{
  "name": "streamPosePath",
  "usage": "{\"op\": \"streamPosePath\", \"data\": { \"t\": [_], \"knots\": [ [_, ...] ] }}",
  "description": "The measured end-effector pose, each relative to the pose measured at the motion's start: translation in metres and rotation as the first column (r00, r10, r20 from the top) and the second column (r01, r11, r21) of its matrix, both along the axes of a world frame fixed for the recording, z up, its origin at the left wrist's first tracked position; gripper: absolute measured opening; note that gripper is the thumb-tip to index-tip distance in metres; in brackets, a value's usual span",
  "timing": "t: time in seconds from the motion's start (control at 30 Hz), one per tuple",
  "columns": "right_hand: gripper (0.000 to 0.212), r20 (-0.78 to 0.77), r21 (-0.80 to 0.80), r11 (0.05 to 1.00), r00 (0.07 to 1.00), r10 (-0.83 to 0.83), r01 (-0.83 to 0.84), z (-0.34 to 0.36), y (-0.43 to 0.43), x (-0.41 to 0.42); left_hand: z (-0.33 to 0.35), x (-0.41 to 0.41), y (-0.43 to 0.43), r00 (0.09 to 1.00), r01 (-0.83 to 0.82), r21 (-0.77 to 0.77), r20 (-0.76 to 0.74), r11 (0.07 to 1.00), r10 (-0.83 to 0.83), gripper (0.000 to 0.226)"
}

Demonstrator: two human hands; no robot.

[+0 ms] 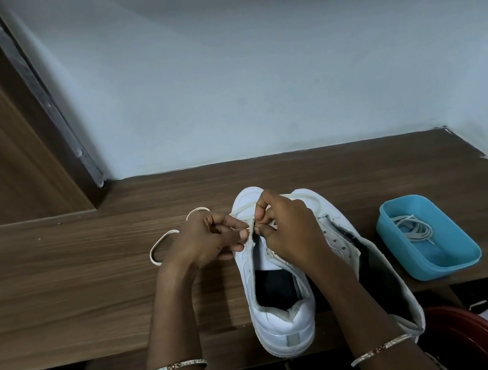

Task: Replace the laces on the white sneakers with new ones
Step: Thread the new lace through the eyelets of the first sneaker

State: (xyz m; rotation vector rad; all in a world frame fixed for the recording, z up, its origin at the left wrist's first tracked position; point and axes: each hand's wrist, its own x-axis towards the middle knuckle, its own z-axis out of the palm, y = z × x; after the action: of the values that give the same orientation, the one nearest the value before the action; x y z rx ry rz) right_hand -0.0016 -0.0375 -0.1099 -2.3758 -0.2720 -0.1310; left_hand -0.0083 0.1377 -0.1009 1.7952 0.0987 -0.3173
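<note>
1. The fingers point(238, 229) of the left hand point(209, 238) are curled and, as best we can tell, pinch the edge of the eyelet flap of the white low-top sneaker point(285, 322). The fingers of the right hand point(291, 228) are curled too and pinch the cream flat lace point(198, 209) at the same spot.
2. This sneaker stands upright on the brown wood-grain table point(61, 293), heel toward us and toe toward the wall. The lace crosses its toe end and trails off in loose loops on the table to the left of the left hand.
3. A second white sneaker point(342, 241) lies just beside it on the right, partly hidden by the right forearm, with part of the lace draped over its toe.
4. Well to the right sits a blue plastic tray point(435, 269) holding a bundle of grey laces point(413, 230). We cannot tell which laces are the new ones.
5. We judge the lace to be light, limp and easily twisted. It is best taken right at its tip, where it is stiffest, and kept flat on its way to the eyelet.
6. The sneaker looks light enough to slide under a pull, so we would steady it at the flap close to the eyelet in use.
7. The slack on the table could snag or knot, so we would draw it gently.
</note>
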Motion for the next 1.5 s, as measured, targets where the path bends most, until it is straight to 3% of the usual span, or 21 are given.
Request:
{"op": "streamPosePath", "data": {
  "t": [0.2, 0.57, 0.63, 0.77, 0.87, 0.97, 1.03, 1.07, 1.1, 1.2, 1.27, 1.33, 1.4, 1.5],
  "knots": [
    [0.017, -0.034, 0.017, 0.999, 0.998, 0.046, -0.045, 0.001, -0.005, 0.004, -0.001, 0.002, 0.0, 0.997, 0.009, 0.063, 0.07, 0.998, -0.014, 0.008],
    [0.023, -0.065, 0.058, 0.995, 0.994, 0.086, -0.082, 0.004, -0.005, 0.003, -0.003, 0.004, -0.003, 0.972, 0.011, 0.213, 0.229, 0.977, -0.061, 0.009],
    [0.026, -0.071, 0.033, 0.995, 0.992, 0.101, -0.099, 0.004, -0.004, 0.003, -0.005, 0.004, -0.002, 0.984, 0.0, 0.15, 0.178, 0.989, -0.027, 0.015],
    [0.026, -0.042, -0.033, 0.994, 0.994, 0.104, -0.105, 0.003, -0.001, 0.0, -0.003, 0.003, 0.002, 0.986, -0.146, -0.123, 0.064, 0.982, 0.155, 0.016],
    [0.024, -0.017, -0.099, 0.991, 0.995, 0.094, -0.095, 0.004, 0.0, 0.0, 0.008, 0.001, 0.011, 0.937, -0.32, -0.458, -0.023, 0.83, 0.348, 0.019],
    [0.022, -0.019, -0.156, 0.985, 0.997, 0.076, -0.078, 0.006, 0.0, 0.001, 0.011, 0.002, 0.028, 0.891, -0.398, -0.743, -0.171, 0.539, 0.421, 0.025],
    [0.021, -0.025, -0.168, 0.983, 0.997, 0.067, -0.07, 0.007, 0.0, 0.002, 0.008, 0.003, 0.04, 0.84, -0.457, -0.814, -0.262, 0.359, 0.474, 0.025],
    [0.02, -0.024, -0.17, 0.983, 0.998, 0.061, -0.064, 0.007, 0.0, 0.002, 0.005, 0.004, 0.046, 0.808, -0.494, -0.798, -0.274, 0.346, 0.522, 0.025],
    [0.02, -0.022, -0.17, 0.984, 0.998, 0.056, -0.059, 0.007, 0.0, 0.002, 0.003, 0.005, 0.05, 0.777, -0.531, -0.744, -0.236, 0.406, 0.584, 0.025],
    [0.02, -0.013, -0.166, 0.985, 0.999, 0.049, -0.05, 0.007, 0.001, 0.004, -0.001, -0.002, 0.059, 0.723, -0.602, -0.334, 0.157, 0.725, 0.673, 0.022],
    [0.02, -0.002, -0.172, 0.984, 0.999, 0.04, -0.039, 0.007, 0.002, 0.005, -0.006, -0.004, 0.059, 0.767, -0.526, -0.087, 0.381, 0.846, 0.516, 0.008],
    [0.021, 0.02, -0.186, 0.982, 0.999, 0.031, -0.027, 0.007, 0.004, 0.006, -0.009, -0.005, 0.056, 0.872, -0.339, 0.135, 0.417, 0.931, 0.257, 0.012],
    [0.023, 0.027, -0.201, 0.979, 0.999, 0.025, -0.019, 0.008, 0.005, 0.007, -0.011, -0.001, 0.048, 0.928, -0.135, 0.303, 0.372, 0.944, 0.013, 0.023],
    [0.023, 0.021, -0.231, 0.973, 0.999, 0.024, -0.019, 0.009, 0.006, 0.007, -0.012, 0.004, 0.026, 0.921, 0.002, 0.405, 0.355, 0.914, -0.159, 0.026]
  ]
}}
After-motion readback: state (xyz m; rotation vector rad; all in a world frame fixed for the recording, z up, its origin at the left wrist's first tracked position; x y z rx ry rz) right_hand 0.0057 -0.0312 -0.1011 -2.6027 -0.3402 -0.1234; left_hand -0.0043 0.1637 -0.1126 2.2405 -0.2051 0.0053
